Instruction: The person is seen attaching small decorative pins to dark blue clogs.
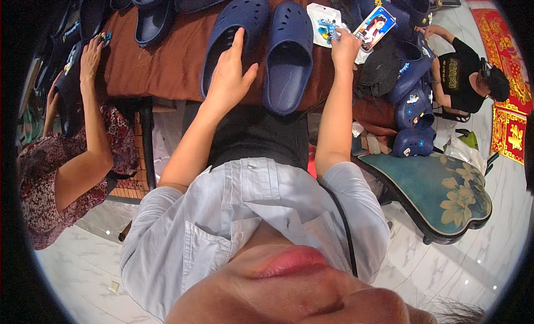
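Two navy blue clogs with holes in their uppers lie side by side on a brown cloth. On the left clog (245, 15) rests my left hand (229, 73), its index finger stretched out over the upper and its thumb apart. The right clog (289, 51) lies untouched between my two hands. My right hand (346, 50) has its fingers pinched together at the edge of a white printed packet (319, 18); what lies between the fingertips is too small to make out. Just right of that hand is a phone (377, 29) with a lit screen.
More navy clogs (153, 18) line the far edge of the brown cloth (167, 68). Clogs with charms (413, 109) are stacked at right, beside a black bag (379, 72). A green floral-cushioned stool (434, 196) stands nearer. People work at left (83, 168) and right (461, 73).
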Motion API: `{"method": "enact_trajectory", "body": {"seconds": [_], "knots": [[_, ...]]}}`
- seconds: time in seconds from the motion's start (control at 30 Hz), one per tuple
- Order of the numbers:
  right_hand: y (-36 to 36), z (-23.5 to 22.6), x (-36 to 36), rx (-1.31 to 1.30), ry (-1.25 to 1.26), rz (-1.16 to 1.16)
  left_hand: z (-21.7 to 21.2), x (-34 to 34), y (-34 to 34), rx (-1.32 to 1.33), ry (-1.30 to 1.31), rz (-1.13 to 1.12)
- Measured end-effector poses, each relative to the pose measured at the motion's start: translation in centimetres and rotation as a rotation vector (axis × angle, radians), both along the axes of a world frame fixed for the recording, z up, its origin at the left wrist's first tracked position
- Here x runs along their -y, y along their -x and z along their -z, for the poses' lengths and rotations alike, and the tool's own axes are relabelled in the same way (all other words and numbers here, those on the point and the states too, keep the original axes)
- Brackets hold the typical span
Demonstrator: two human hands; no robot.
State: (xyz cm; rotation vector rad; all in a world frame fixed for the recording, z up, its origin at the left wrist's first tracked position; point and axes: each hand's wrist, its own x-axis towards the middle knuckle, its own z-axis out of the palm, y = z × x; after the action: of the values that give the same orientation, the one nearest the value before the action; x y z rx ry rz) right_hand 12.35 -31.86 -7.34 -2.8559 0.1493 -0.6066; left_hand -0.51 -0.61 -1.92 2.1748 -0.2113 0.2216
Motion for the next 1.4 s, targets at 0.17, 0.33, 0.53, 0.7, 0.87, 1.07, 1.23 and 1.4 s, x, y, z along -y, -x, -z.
{"method": "enact_trajectory", "body": {"seconds": [0.17,0.33,0.53,0.7,0.87,1.07,1.23,1.4], "knots": [[0.7,-0.7,-0.4,-0.036,-0.027,-0.012,-0.5,-1.1,0.2,-0.013,-0.255,-0.027],[1.2,-0.8,0.3,0.226,-0.329,-0.066,-3.3,-1.8,0.5,0.108,-0.243,-0.109],[0.2,-2.4,-2.2,0.168,-0.922,-0.224,-5.4,-1.7,-1.6,0.436,-0.200,-0.018],[-2.5,-3.8,-5.1,-0.030,-1.075,-0.416,-4.7,0.3,-5.5,0.614,-0.443,0.188],[-5.2,-3.2,-6.3,-0.178,-0.944,-0.464,-0.9,2.1,-7.1,0.497,-0.753,0.186],[-4.3,-2.4,-6.9,-0.165,-1.092,-0.393,-0.7,2.2,-6.8,0.498,-0.719,0.176],[-3.8,-2.4,-8.1,-0.029,-0.998,-0.371,-0.6,2.2,-6.8,0.501,-0.691,0.180],[-4.1,-1.9,-7.9,0.014,-0.932,-0.334,-0.8,2.2,-6.7,0.503,-0.688,0.180]]}}
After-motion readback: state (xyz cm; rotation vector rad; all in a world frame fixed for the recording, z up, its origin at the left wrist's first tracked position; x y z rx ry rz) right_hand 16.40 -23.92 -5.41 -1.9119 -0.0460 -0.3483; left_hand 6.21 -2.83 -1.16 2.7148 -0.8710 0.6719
